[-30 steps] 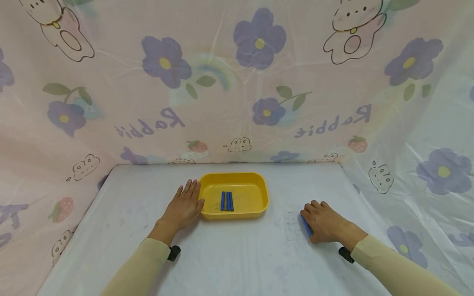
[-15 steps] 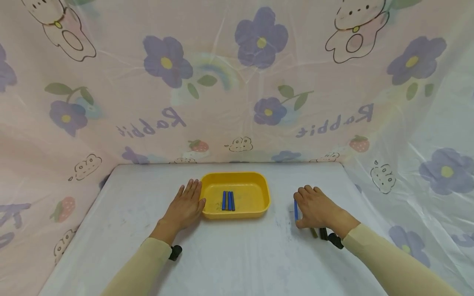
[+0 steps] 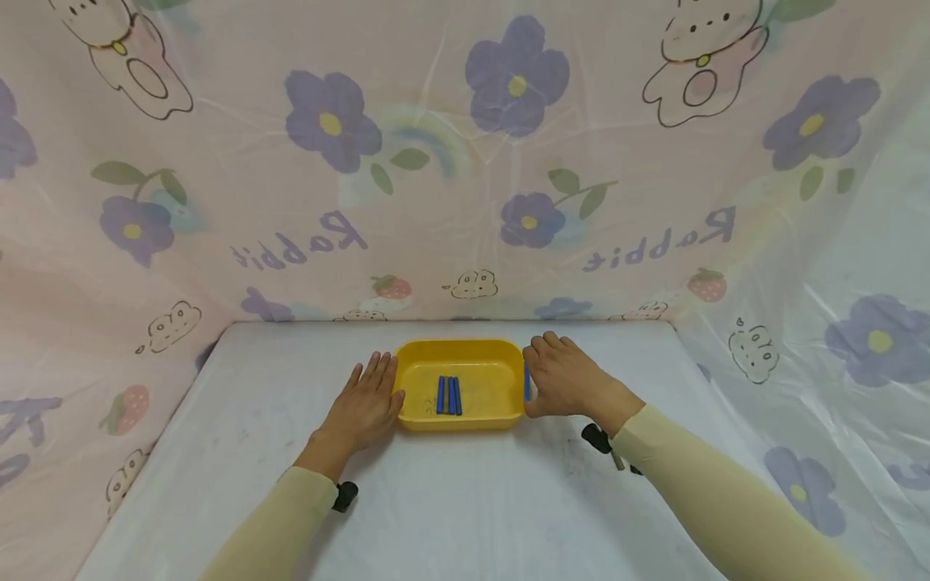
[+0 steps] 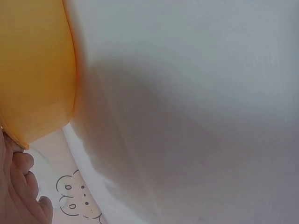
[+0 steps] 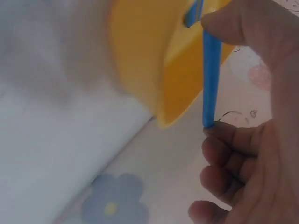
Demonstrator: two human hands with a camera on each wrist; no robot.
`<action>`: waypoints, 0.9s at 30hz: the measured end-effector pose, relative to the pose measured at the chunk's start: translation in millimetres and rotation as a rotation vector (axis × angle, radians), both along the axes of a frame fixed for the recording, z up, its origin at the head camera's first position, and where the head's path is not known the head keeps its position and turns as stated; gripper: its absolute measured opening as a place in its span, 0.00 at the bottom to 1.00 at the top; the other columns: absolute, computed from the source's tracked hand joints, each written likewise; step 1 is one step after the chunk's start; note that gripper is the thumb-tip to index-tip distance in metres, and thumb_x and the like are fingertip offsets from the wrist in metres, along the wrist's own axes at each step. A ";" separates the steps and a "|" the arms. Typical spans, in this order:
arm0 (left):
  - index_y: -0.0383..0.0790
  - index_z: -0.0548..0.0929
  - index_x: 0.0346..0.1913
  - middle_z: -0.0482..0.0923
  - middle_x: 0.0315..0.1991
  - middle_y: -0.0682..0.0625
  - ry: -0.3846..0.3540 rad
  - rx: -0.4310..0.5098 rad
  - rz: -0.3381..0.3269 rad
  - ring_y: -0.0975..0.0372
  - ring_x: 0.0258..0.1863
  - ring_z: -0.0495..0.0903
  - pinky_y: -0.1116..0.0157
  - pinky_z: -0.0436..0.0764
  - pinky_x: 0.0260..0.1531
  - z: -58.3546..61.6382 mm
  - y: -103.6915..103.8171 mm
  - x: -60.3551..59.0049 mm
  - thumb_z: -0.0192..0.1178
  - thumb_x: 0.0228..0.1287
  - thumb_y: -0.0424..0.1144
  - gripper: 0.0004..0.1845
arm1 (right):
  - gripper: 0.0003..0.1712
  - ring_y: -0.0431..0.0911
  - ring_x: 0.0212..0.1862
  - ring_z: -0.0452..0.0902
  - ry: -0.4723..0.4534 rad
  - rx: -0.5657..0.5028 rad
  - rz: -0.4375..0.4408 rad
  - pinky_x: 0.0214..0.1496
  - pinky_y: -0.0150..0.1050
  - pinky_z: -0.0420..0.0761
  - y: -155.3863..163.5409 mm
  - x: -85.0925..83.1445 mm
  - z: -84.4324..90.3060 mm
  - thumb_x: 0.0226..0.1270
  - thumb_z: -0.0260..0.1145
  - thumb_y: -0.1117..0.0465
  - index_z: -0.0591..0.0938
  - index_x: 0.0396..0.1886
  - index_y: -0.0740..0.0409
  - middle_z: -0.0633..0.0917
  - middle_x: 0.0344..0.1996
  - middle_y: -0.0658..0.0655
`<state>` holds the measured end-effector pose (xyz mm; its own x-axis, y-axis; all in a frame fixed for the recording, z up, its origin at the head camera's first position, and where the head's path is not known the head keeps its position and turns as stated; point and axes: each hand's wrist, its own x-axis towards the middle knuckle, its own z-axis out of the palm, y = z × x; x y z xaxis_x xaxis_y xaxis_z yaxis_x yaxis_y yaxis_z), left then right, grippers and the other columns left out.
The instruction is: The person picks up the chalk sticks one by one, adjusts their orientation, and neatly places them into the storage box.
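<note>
— While the left hand [image 3: 363, 406] lies flat on the table [image 3: 450, 500], fingers straight against the yellow tray [image 3: 460, 349], what is the right hand [image 3: 563, 378] doing?

— It pinches a blue stick [image 5: 210, 74] between thumb and fingertip, right at the tray's right rim. Three more blue sticks [image 3: 448, 394] already lie side by side inside.

— So which step is this?

— Carrying over, I'd judge. The wrist view is blurred, so it probably hasn't cleared the rim. Next it needs lifting over the wall and laying beside the others.
</note>
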<state>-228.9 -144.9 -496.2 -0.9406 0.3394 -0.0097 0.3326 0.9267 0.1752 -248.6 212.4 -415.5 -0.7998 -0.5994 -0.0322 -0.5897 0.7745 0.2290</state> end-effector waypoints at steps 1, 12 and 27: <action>0.31 0.48 0.85 0.47 0.86 0.37 -0.002 0.002 0.002 0.45 0.86 0.44 0.44 0.45 0.85 -0.3 -0.4 0.3 0.39 0.87 0.54 0.38 | 0.36 0.51 0.40 0.63 -0.001 0.004 0.005 0.42 0.43 0.70 -5.6 -2.7 0.3 0.55 0.73 0.34 0.77 0.45 0.60 0.72 0.35 0.53; 0.32 0.47 0.85 0.46 0.86 0.38 -0.011 -0.001 0.006 0.46 0.86 0.43 0.44 0.44 0.85 -2.5 -2.3 0.8 0.38 0.87 0.54 0.38 | 0.32 0.51 0.44 0.66 -0.062 0.092 -0.007 0.46 0.44 0.73 -49.2 -24.2 -13.4 0.60 0.68 0.36 0.78 0.48 0.59 0.76 0.40 0.55; 0.32 0.47 0.85 0.47 0.86 0.38 0.009 -0.010 0.001 0.46 0.86 0.44 0.44 0.44 0.85 -3.1 -0.9 -3.1 0.39 0.87 0.54 0.38 | 0.38 0.53 0.62 0.70 -0.170 0.106 -0.066 0.75 0.54 0.71 -81.9 -33.8 -36.8 0.61 0.71 0.36 0.78 0.61 0.57 0.80 0.58 0.56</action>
<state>-232.0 -145.7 -499.2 -0.9411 0.3381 -0.0043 0.3329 0.9287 0.1633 -282.4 130.5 -452.3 -0.8151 -0.5316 -0.2302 -0.5753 0.7897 0.2131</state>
